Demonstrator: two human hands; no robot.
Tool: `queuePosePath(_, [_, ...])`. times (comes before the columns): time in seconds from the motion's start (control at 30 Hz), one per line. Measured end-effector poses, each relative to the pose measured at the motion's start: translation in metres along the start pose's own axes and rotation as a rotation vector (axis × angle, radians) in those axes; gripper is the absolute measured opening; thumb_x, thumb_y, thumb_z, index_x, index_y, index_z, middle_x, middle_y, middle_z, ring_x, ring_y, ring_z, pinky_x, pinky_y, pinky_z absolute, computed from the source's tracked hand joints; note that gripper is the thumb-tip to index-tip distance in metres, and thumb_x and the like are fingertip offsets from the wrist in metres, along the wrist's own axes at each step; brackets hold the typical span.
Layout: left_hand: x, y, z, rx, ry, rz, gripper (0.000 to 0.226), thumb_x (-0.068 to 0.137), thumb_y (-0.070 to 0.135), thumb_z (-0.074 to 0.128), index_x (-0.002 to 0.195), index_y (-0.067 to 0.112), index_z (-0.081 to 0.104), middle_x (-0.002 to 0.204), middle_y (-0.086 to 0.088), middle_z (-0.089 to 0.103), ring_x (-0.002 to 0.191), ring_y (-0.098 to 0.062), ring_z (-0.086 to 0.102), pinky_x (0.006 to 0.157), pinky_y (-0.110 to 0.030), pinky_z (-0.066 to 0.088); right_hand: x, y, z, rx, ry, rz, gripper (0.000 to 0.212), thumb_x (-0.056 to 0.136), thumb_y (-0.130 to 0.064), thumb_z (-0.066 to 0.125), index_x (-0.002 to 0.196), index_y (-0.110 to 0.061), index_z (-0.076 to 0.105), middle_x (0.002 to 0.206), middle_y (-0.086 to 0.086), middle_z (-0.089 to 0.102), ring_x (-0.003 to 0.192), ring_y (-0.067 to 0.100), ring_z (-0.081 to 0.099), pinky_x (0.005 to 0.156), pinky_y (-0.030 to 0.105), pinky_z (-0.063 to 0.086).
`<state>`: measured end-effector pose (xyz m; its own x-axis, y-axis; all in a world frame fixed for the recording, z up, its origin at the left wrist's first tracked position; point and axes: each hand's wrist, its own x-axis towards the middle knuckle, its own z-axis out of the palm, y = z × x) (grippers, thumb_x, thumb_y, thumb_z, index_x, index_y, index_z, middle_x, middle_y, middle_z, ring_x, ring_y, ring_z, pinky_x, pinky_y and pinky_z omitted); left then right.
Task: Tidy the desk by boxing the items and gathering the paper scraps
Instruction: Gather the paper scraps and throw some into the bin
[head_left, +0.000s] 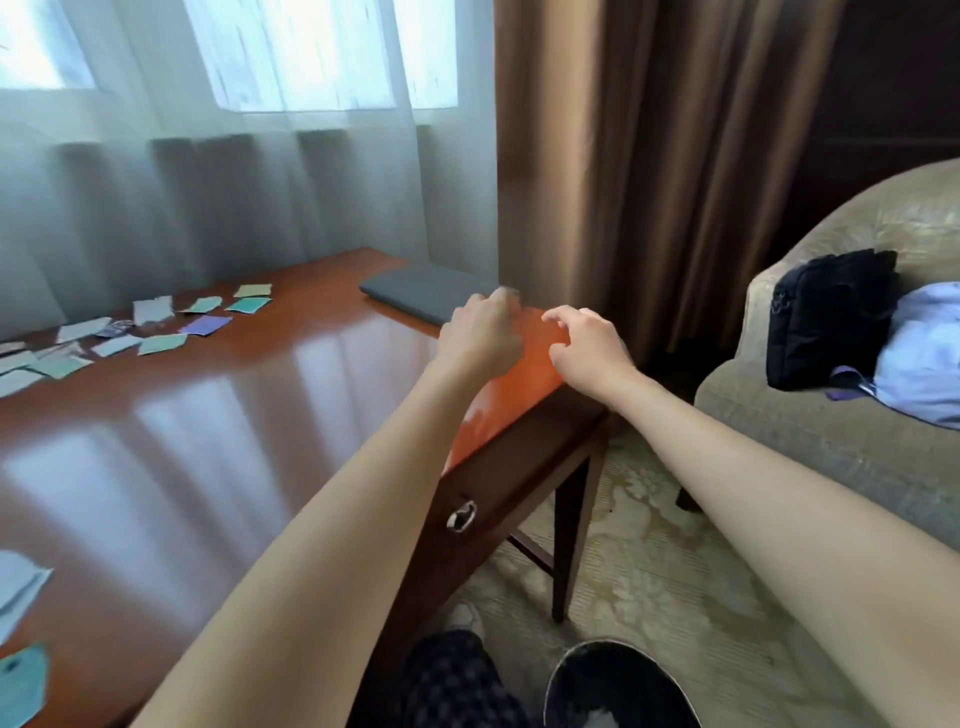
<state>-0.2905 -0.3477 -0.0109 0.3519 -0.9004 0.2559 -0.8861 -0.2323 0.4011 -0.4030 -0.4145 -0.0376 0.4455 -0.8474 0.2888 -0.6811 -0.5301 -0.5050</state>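
A flat orange box (501, 400) lies along the right edge of the wooden desk (218, 415). My left hand (480, 332) is at its far end with curled fingers, blurred, so its hold is unclear. My right hand (587, 345) hovers over the box's far right corner, fingers bent and spread, thumb near the surface. Several paper scraps (156, 327) in green, purple and white lie scattered at the desk's far left. More scraps (21, 623) sit at the near left edge.
A closed grey laptop (426, 293) lies beyond the orange box, by the brown curtain (649, 156). An armchair (831, 415) to the right carries a black bag (831, 317) and pale clothing. A drawer handle (461, 516) shows on the desk front.
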Motion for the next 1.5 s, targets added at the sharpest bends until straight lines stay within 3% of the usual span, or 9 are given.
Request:
queuePosePath(0.2, [-0.014, -0.056, -0.028, 0.067, -0.053, -0.137, 0.044, 0.088, 0.012, 0.046, 0.132, 0.014, 0.043, 0.130, -0.016, 0.044, 0.121, -0.033, 0.046, 0.096, -0.035, 0.040, 0.014, -0.050, 0.021, -0.104, -0.188, -0.157, 0.051, 0.087, -0.010, 0.047, 0.137, -0.022, 0.045, 0.137, 0.011, 0.044, 0.129, 0.028, 0.041, 0.104, 0.033, 0.036])
queuePosePath(0.4, [-0.018, -0.115, -0.070, 0.152, -0.058, -0.292, 0.048, 0.088, 0.014, 0.045, 0.135, 0.019, 0.041, 0.133, -0.015, 0.042, 0.125, -0.032, 0.040, 0.102, -0.040, 0.039, 0.021, -0.103, 0.048, -0.153, -0.318, -0.309, 0.051, 0.089, -0.013, 0.045, 0.138, -0.024, 0.042, 0.140, 0.005, 0.040, 0.131, 0.024, 0.036, 0.106, 0.036, 0.036])
queuePosePath(0.77, [-0.024, -0.201, -0.118, 0.170, -0.101, -0.463, 0.047, 0.086, 0.011, 0.046, 0.133, 0.014, 0.047, 0.141, -0.010, 0.043, 0.128, -0.027, 0.043, 0.106, -0.036, 0.038, 0.044, -0.172, 0.088, -0.139, -0.406, -0.438, 0.044, 0.092, -0.015, 0.045, 0.135, -0.023, 0.045, 0.140, 0.005, 0.039, 0.129, 0.022, 0.039, 0.099, 0.030, 0.036])
queuePosePath(0.93, [-0.022, -0.235, -0.119, 0.171, -0.121, -0.515, 0.042, 0.088, 0.015, 0.045, 0.130, 0.008, 0.050, 0.138, -0.013, 0.047, 0.126, -0.029, 0.044, 0.104, -0.034, 0.040, 0.059, -0.192, 0.115, -0.132, -0.452, -0.440, 0.041, 0.091, -0.015, 0.044, 0.132, -0.023, 0.047, 0.137, 0.004, 0.042, 0.123, 0.022, 0.045, 0.098, 0.034, 0.041])
queuePosePath(1.17, [-0.001, -0.274, -0.110, 0.265, -0.073, -0.566, 0.044, 0.092, 0.029, 0.043, 0.134, 0.014, 0.045, 0.139, -0.015, 0.040, 0.130, -0.032, 0.038, 0.105, -0.038, 0.032, 0.096, -0.220, 0.156, -0.102, -0.426, -0.440, 0.039, 0.091, -0.015, 0.042, 0.128, -0.021, 0.050, 0.131, 0.007, 0.046, 0.120, 0.025, 0.046, 0.099, 0.034, 0.041])
queuePosePath(1.33, [0.019, -0.307, -0.093, 0.448, 0.034, -0.546, 0.046, 0.094, 0.033, 0.038, 0.135, 0.011, 0.038, 0.134, -0.016, 0.038, 0.128, -0.033, 0.033, 0.106, -0.041, 0.026, 0.115, -0.226, 0.201, -0.153, -0.219, -0.376, 0.033, 0.094, -0.018, 0.039, 0.125, -0.017, 0.051, 0.130, 0.008, 0.045, 0.122, 0.027, 0.040, 0.099, 0.034, 0.032])
queuePosePath(1.5, [0.046, -0.332, -0.080, 0.426, 0.222, -0.460, 0.050, 0.093, 0.037, 0.040, 0.138, 0.013, 0.037, 0.140, -0.013, 0.036, 0.131, -0.029, 0.029, 0.107, -0.038, 0.022, 0.146, -0.238, 0.236, -0.130, -0.079, -0.427, 0.033, 0.092, -0.018, 0.043, 0.123, -0.015, 0.052, 0.128, 0.008, 0.044, 0.119, 0.028, 0.040, 0.097, 0.034, 0.031])
